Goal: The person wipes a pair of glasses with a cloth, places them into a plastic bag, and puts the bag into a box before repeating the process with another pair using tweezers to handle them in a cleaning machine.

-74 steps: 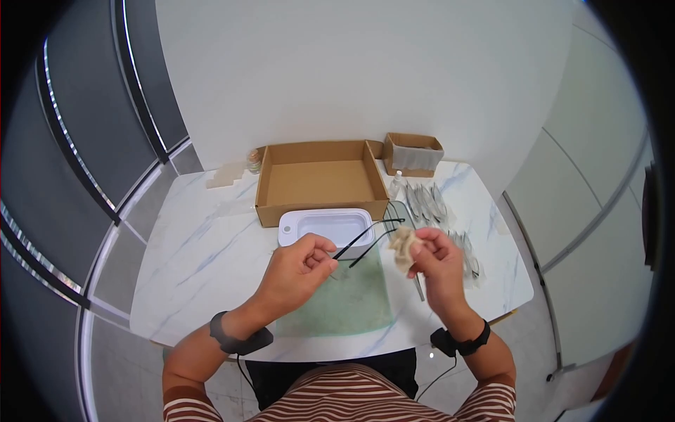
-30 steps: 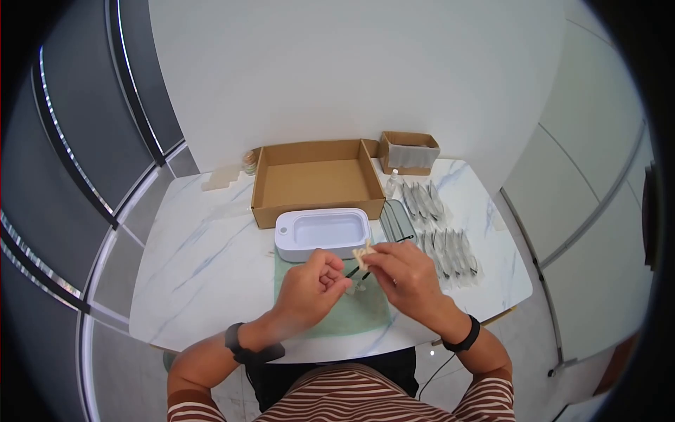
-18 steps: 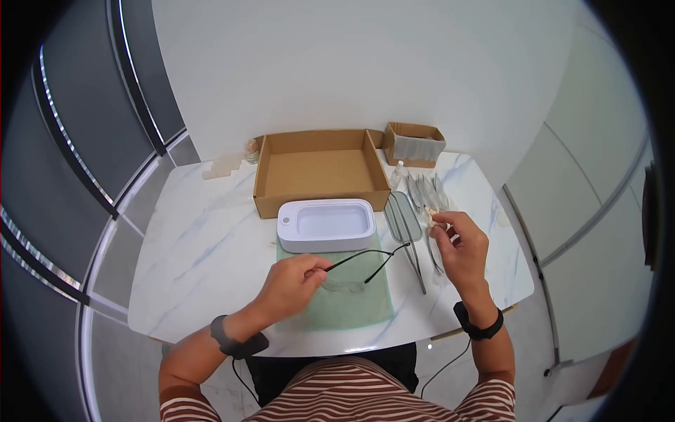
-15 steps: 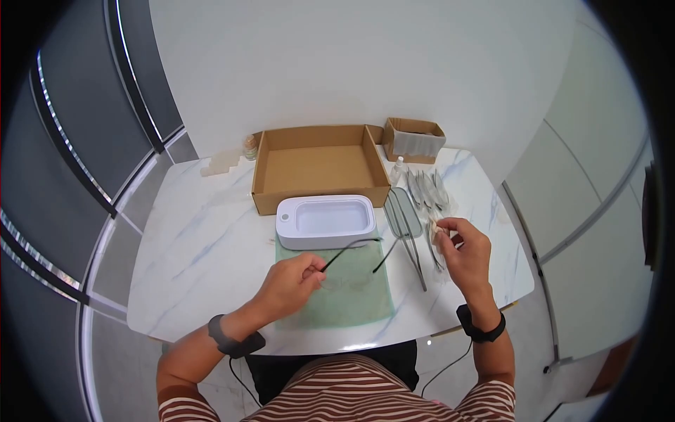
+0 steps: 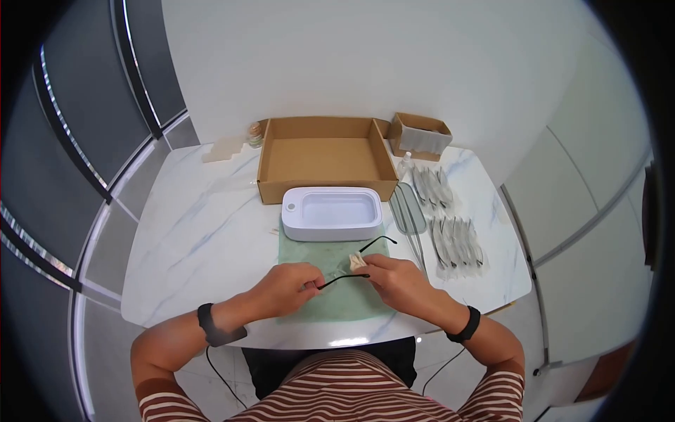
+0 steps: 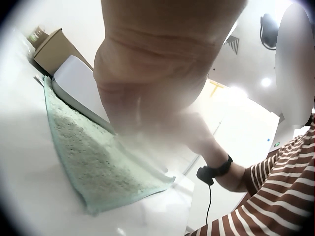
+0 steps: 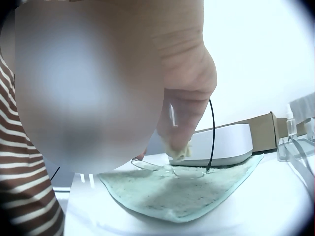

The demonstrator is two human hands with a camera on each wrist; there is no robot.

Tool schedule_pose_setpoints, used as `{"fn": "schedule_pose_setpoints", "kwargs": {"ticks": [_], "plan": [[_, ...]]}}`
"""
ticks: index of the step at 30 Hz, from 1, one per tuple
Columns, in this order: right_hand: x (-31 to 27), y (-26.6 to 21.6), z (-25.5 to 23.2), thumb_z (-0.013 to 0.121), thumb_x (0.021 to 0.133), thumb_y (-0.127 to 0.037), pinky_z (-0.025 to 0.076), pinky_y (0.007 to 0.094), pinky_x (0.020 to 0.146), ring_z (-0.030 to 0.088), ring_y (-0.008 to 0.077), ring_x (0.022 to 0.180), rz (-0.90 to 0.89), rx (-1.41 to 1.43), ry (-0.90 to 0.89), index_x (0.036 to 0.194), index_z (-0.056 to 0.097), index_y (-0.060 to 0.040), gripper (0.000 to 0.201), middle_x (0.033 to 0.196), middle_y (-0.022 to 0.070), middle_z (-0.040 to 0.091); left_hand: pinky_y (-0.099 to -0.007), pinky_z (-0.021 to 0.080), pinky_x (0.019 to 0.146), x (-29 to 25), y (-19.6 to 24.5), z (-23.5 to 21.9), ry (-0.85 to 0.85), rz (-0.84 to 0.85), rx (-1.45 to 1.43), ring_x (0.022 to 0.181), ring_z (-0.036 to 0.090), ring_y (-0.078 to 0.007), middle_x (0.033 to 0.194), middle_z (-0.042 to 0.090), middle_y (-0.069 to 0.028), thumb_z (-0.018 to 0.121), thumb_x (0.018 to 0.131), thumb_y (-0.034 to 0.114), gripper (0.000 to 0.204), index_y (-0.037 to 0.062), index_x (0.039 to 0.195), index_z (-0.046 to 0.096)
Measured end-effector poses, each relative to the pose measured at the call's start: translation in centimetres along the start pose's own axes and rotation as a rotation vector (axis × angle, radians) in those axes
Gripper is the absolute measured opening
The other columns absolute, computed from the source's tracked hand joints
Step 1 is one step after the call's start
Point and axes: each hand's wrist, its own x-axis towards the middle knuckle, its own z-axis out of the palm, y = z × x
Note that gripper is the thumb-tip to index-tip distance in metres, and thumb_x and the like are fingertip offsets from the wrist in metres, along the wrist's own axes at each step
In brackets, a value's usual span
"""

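Observation:
Above a pale green towel (image 5: 337,309), my left hand (image 5: 285,290) pinches a pair of eyeglasses (image 5: 346,276) by one side of the frame. Their thin black temples point away to the right, and the clear lenses (image 7: 191,173) show in the right wrist view. My right hand (image 5: 399,281) pinches a crumpled cream cloth (image 5: 357,262) right at the lens area, between the two temples. The left wrist view is mostly filled by the hand's own heel, so those fingertips are hidden there.
Behind the towel stands a white basin-like device (image 5: 330,234), then a large open cardboard box (image 5: 323,195). To the right are a greenish tray (image 5: 420,226) with long metal tweezers, several bagged eyeglasses (image 5: 457,246), a small bottle (image 5: 404,163) and a smaller box (image 5: 416,156).
My right hand first worked the cloth at the eyeglasses, swung out right over the bagged eyeglasses, and has come back to the lenses. My left hand keeps hold of the eyeglasses, which have turned.

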Motion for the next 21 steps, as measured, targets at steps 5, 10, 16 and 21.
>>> {"fn": "schedule_pose_setpoints", "kwargs": {"ticks": [5, 10, 16, 21], "plan": [[2.0, 0.5, 1.7, 0.061, 0.08, 0.0, 0.059, 0.0397, 0.068, 0.072, 0.0318, 0.078, -0.033, -0.216, -0.203, 0.121, 0.068, -0.0067, 0.043, 0.141, 0.0135, 0.058, -0.036, 0.053, 0.072, -0.4, -0.5, 0.3, 0.007, 0.103, 0.074, 0.079, 0.065, -0.0274, 0.089, 0.066, -0.009, 0.069, 0.088, 0.005, 0.01, 0.003, 0.097, 0.068], [2.4, 1.1, 2.3, 0.059, 0.082, -0.007, 0.059, 0.0408, 0.064, 0.071, 0.0317, 0.071, -0.004, -0.281, -0.364, 0.137, 0.06, -0.01, 0.055, 0.15, 0.0117, 0.052, -0.0379, 0.052, 0.071, -0.5, -0.7, 0.6, 0.01, 0.08, 0.097, 0.077, 0.065, -0.0293, 0.087, 0.065, -0.0102, 0.068, 0.087, 0.007, 0.009, 0.003, 0.094, 0.066], [2.2, 0.6, 1.8, 0.06, 0.083, -0.009, 0.059, 0.0395, 0.062, 0.072, 0.0312, 0.072, 0.038, -0.272, -0.406, 0.131, 0.064, -0.0114, 0.048, 0.151, 0.009, 0.052, -0.0375, 0.053, 0.07, -0.3, -0.8, 0.9, 0.04, 0.03, 0.116, 0.075, 0.065, -0.0279, 0.084, 0.066, -0.0097, 0.071, 0.085, 0.007, 0.011, 0.0037, 0.095, 0.068], [2.5, -0.2, 1.4, 0.059, 0.086, -0.008, 0.058, 0.0441, 0.063, 0.071, 0.0346, 0.071, 0.021, -0.199, -0.415, 0.127, 0.063, -0.0059, 0.042, 0.145, 0.015, 0.052, -0.0373, 0.053, 0.068, -0.3, -0.9, 1.3, 0.035, 0.018, 0.117, 0.075, 0.065, -0.0275, 0.085, 0.066, -0.0097, 0.073, 0.085, 0.007, 0.012, 0.0039, 0.094, 0.068]]}}
